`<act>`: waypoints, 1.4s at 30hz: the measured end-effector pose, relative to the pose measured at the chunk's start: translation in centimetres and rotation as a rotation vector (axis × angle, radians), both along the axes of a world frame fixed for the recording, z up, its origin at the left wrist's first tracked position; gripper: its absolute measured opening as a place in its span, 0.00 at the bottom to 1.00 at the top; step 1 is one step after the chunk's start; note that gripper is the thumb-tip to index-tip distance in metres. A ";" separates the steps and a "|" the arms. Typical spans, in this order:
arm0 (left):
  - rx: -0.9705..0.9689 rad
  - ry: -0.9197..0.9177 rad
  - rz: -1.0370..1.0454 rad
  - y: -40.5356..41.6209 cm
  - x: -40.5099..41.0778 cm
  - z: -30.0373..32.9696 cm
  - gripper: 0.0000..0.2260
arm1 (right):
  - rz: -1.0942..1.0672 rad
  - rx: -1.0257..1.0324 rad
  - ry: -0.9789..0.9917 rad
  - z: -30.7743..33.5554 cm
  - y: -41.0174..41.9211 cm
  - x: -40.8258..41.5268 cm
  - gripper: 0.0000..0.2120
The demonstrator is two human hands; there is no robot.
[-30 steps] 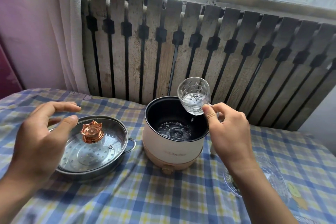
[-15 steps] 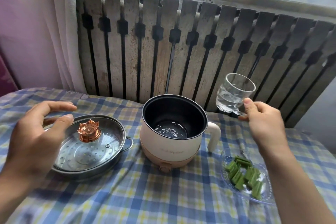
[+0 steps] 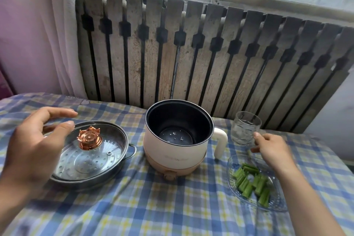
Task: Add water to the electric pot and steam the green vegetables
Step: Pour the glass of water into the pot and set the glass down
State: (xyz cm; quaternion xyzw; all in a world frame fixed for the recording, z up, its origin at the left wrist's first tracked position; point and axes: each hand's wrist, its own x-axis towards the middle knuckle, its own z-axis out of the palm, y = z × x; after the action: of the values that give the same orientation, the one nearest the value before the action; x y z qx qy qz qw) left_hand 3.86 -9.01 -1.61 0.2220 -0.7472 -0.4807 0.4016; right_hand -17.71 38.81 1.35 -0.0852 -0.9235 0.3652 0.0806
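The cream electric pot (image 3: 173, 151) stands open mid-table with a little water on its dark bottom. Right of its handle a clear glass (image 3: 243, 130), still holding some water, stands upright on the cloth. My right hand (image 3: 272, 149) keeps its thumb and fingertips on the glass's right side. Cut green vegetables (image 3: 252, 184) lie on a clear glass plate (image 3: 275, 207) below that hand. My left hand (image 3: 36, 145) hovers open, fingers spread, over the left edge of a glass lid with a copper knob (image 3: 89, 138), which rests on a perforated steamer tray (image 3: 122, 159).
A blue and yellow checked cloth (image 3: 153, 207) covers the table. A worn slatted wooden panel (image 3: 172, 53) stands right behind the pot under a window. A pale curtain (image 3: 57, 25) hangs at the back left.
My right hand stopped pouring over the pot, carried the glass right and down, and stood it on the cloth beside the pot's handle. The left hand has hardly moved.
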 end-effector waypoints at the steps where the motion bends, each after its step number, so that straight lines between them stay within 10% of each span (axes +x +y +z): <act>1: -0.008 -0.004 -0.001 0.0 0.0 0.1 0.18 | 0.009 0.018 -0.020 -0.1 -0.1 0.0 0.21; 28: 0.026 -0.193 0.022 0.4 2.2 4.1 0.12 | -0.010 0.247 -0.095 1.7 -2.3 2.3 0.23; 34: 0.071 -0.331 0.066 -4.7 1.8 1.3 0.13 | -0.014 0.250 0.223 9.3 -5.8 7.1 0.23; 42: 0.106 -0.499 -0.011 -4.1 1.5 0.5 0.49 | 0.757 -0.160 0.059 11.7 -15.5 17.7 0.11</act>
State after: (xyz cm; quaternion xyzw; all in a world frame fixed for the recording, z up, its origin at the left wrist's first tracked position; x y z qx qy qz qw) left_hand 5.38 -13.13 -1.07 0.3505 -0.7981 -0.4516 0.1902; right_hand -0.04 23.31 13.06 0.2660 -0.8557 0.4421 -0.0402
